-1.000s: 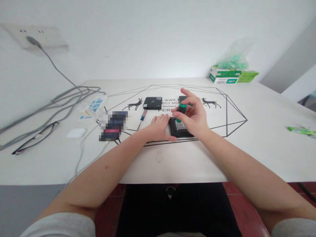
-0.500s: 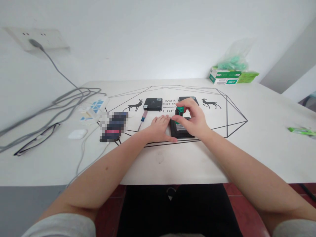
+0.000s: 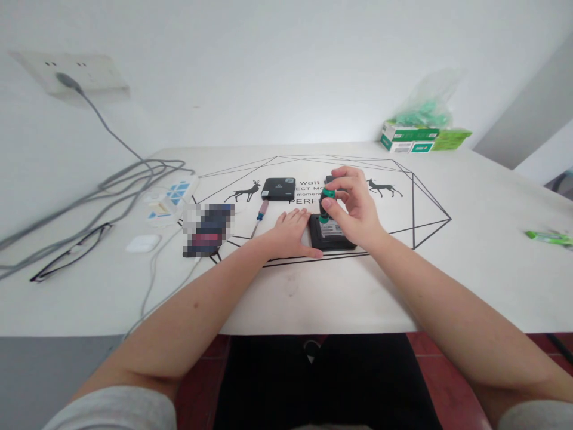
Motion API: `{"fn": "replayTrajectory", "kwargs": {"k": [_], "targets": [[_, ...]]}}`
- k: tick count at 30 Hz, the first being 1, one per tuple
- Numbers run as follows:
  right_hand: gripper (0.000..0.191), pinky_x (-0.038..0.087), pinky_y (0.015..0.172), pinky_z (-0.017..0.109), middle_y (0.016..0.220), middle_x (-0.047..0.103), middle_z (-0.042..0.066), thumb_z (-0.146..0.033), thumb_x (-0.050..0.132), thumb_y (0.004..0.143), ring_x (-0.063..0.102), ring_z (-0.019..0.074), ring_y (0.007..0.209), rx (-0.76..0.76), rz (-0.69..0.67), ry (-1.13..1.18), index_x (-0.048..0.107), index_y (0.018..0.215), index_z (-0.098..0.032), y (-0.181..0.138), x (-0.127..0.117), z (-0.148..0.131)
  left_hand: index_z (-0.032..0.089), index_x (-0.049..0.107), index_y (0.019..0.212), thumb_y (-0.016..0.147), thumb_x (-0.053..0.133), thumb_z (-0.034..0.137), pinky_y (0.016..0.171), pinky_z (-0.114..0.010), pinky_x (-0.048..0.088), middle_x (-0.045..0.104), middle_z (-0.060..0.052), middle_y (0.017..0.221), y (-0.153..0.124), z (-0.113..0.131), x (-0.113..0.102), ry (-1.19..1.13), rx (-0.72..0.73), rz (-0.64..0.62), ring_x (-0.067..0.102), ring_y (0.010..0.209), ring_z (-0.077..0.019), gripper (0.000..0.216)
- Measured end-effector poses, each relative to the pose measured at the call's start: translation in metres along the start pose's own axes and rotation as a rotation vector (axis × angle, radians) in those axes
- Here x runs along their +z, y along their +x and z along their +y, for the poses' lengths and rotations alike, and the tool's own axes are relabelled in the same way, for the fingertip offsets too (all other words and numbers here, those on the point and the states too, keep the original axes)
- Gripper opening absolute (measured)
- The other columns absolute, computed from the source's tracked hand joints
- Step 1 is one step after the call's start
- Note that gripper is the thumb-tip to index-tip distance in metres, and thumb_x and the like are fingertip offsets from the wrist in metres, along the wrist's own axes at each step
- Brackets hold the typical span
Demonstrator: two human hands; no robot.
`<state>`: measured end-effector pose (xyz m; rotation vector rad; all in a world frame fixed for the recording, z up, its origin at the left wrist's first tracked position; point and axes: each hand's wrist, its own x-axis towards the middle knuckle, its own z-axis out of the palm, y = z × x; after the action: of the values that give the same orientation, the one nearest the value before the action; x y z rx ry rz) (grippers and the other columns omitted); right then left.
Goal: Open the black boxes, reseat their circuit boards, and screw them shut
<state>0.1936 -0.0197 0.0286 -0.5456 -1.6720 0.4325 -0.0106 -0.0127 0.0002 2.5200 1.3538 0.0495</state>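
Observation:
My right hand (image 3: 360,212) holds a stubby black-and-green screwdriver (image 3: 326,206) upright, with thumb and fingers around the top of its handle. Beneath it lies an open black case (image 3: 336,243) with a labelled drive (image 3: 332,229) inside; the screwdriver's tip is too small to make out. My left hand (image 3: 290,235) rests flat on the table, fingers stretched out and thumb apart, against the left side of that case. Left of the hand is a second screwdriver (image 3: 261,213) with a translucent blue-and-pink handle.
A closed black square box (image 3: 278,189) sits farther back; another dark one is mostly hidden behind my right hand. To the left are a phone (image 3: 208,231), a white earbud case (image 3: 143,243), glasses (image 3: 71,251) and cables. Green-and-white boxes (image 3: 409,136) stand back right.
My right fingers have lifted and shifted around the screwdriver's handle, showing more of it and of the label below. The left hand stays in place beside the case.

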Motion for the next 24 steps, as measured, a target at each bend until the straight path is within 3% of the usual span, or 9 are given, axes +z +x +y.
{"fn": "replayTrajectory", "kwargs": {"k": [3, 7, 12, 15, 20, 24], "targets": [[0.032, 0.067, 0.085, 0.04, 0.148, 0.052, 0.008, -0.044, 0.079, 0.093, 0.072, 0.0196, 0.105, 0.067, -0.02, 0.123, 0.058, 0.113, -0.031, -0.0024, 0.0042, 0.0028, 0.014, 0.013, 0.172, 0.077, 0.063, 0.089, 0.13, -0.064, 0.016, 0.022, -0.025, 0.178, -0.0009, 0.0001, -0.0012, -0.021, 0.021, 0.005, 0.019, 0.165, -0.0458, 0.131], [0.04, 0.067, 0.076, 0.04, 0.152, 0.057, 0.007, -0.045, 0.085, 0.088, 0.073, 0.0153, 0.083, 0.074, -0.009, 0.175, 0.058, 0.114, -0.031, -0.0042, 0.0057, 0.0038, 0.012, 0.009, 0.172, 0.077, 0.064, 0.089, 0.131, -0.062, 0.015, 0.019, -0.027, 0.178, -0.0021, 0.0015, -0.0019, -0.016, 0.003, -0.001, 0.016, 0.166, -0.0452, 0.135], [0.022, 0.064, 0.096, 0.046, 0.139, 0.071, 0.007, -0.044, 0.059, 0.106, 0.073, 0.025, 0.119, 0.009, -0.048, 0.111, 0.07, 0.121, -0.032, -0.0046, 0.0027, -0.0027, 0.012, 0.022, 0.169, 0.077, 0.063, 0.09, 0.131, -0.061, 0.017, 0.027, -0.027, 0.175, -0.0004, 0.0017, -0.0002, 0.008, -0.006, 0.004, 0.022, 0.164, -0.0461, 0.128], [0.024, 0.063, 0.092, 0.043, 0.119, 0.075, 0.006, -0.044, 0.056, 0.108, 0.074, 0.0223, 0.105, 0.028, -0.054, 0.074, 0.069, 0.124, -0.031, -0.0053, 0.0025, -0.002, 0.011, 0.024, 0.168, 0.076, 0.064, 0.09, 0.131, -0.06, 0.016, 0.025, -0.028, 0.176, 0.0005, 0.0011, 0.0004, 0.014, -0.019, -0.002, 0.021, 0.164, -0.0469, 0.128], [0.027, 0.058, 0.078, 0.037, 0.098, 0.061, 0.0, -0.045, 0.071, 0.098, 0.059, 0.0169, 0.082, -0.024, -0.045, -0.018, 0.065, 0.122, -0.033, -0.0054, 0.0031, 0.0047, 0.013, 0.017, 0.17, 0.076, 0.064, 0.089, 0.129, -0.062, 0.018, 0.023, -0.027, 0.177, -0.0002, -0.0002, 0.0004, -0.012, 0.003, 0.004, 0.02, 0.164, -0.0465, 0.13], [0.03, 0.059, 0.084, 0.042, 0.113, 0.06, 0.005, -0.049, 0.064, 0.101, 0.061, 0.0208, 0.097, -0.044, -0.102, -0.055, 0.064, 0.127, -0.034, -0.0047, 0.0031, 0.0019, 0.015, 0.018, 0.17, 0.077, 0.063, 0.089, 0.129, -0.063, 0.019, 0.024, -0.026, 0.177, -0.0018, 0.0004, -0.0014, -0.021, 0.015, 0.007, 0.019, 0.164, -0.0471, 0.127]]}}
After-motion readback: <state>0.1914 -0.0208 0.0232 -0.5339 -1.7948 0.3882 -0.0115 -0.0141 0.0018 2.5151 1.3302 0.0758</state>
